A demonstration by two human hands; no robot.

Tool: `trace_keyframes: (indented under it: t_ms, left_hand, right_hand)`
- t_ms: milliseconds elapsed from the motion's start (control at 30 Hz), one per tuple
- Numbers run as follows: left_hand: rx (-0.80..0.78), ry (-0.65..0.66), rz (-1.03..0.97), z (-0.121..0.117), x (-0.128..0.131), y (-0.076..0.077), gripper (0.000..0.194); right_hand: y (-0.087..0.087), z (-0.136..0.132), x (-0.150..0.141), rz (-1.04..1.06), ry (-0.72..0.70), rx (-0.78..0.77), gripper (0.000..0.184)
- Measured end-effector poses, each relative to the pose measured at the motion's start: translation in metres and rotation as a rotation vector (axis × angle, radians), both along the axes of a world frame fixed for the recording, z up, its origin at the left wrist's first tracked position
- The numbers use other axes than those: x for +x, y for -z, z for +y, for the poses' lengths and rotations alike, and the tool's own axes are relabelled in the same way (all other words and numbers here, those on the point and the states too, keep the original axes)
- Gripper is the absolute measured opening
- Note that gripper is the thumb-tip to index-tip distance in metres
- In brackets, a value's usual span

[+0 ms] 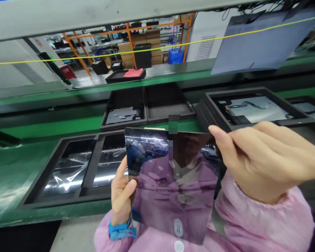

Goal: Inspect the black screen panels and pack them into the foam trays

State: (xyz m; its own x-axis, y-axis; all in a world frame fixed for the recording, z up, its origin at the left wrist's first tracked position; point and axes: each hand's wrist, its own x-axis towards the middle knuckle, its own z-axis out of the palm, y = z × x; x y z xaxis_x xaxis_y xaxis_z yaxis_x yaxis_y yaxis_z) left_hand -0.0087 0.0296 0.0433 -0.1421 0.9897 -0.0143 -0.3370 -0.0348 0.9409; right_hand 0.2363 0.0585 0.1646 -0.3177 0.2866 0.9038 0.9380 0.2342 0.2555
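Pinching glossy panel (170, 199) by edges, between left grip (122, 192) and right grip (262, 159); partly hiding black tray (80, 191) beyond left grip.

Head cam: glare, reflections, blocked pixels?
Head view: the glossy panel mirrors pink clothing and bright streaks; head view: starburst glare on the shiny sheet in the left black tray; head view: a pixelated block covers part of the panel's top edge.

glossy panel (170, 206) | dark, rectangular, reflective | tilted, face toward wearer
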Motion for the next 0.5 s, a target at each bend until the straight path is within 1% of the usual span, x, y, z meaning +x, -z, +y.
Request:
trace_keyframes:
  t_ms: [67, 133, 167, 233, 267, 333, 367, 400, 433, 500]
  left_hand:
    - [0.015, -0.04, -0.025, -0.004, 0.0, -0.001, 0.066]
    - [-0.001, -0.08, -0.042, -0.006, 0.001, -0.002, 0.067]
    - [-0.005, -0.099, -0.044, -0.007, 0.002, -0.002, 0.067]
    - [-0.002, -0.1, -0.042, -0.007, 0.003, -0.002, 0.064]
    - [-0.002, -0.092, -0.044, -0.007, 0.004, -0.002, 0.061]
    - [-0.014, -0.085, -0.068, -0.007, 0.004, -0.002, 0.056]
    - [-0.027, -0.086, -0.083, -0.008, 0.005, -0.002, 0.055]
    - [-0.04, -0.09, -0.089, -0.009, 0.004, -0.003, 0.055]
    - [-0.047, -0.094, -0.084, -0.01, 0.004, -0.003, 0.056]
    - [-0.051, -0.081, -0.052, -0.012, 0.003, -0.004, 0.06]
  right_hand:
    - [-0.006, -0.011, -0.002, -0.046, -0.008, -0.044, 0.041]
    - [-0.01, -0.019, -0.007, -0.082, -0.098, -0.139, 0.038]
    - [-0.008, -0.023, -0.011, -0.086, -0.186, -0.213, 0.037]
    - [0.0, -0.028, -0.021, -0.076, -0.453, -0.364, 0.037]
    - [0.007, -0.03, -0.026, -0.077, -0.596, -0.41, 0.037]
    - [0.022, -0.032, -0.036, -0.133, -0.841, -0.453, 0.035]
    - [0.029, -0.032, -0.039, -0.154, -0.925, -0.453, 0.033]
    - [0.034, -0.033, -0.042, -0.161, -0.981, -0.452, 0.031]
    - [0.038, -0.035, -0.043, -0.153, -0.997, -0.479, 0.029]
    - [0.042, -0.04, -0.044, -0.114, -0.97, -0.563, 0.029]
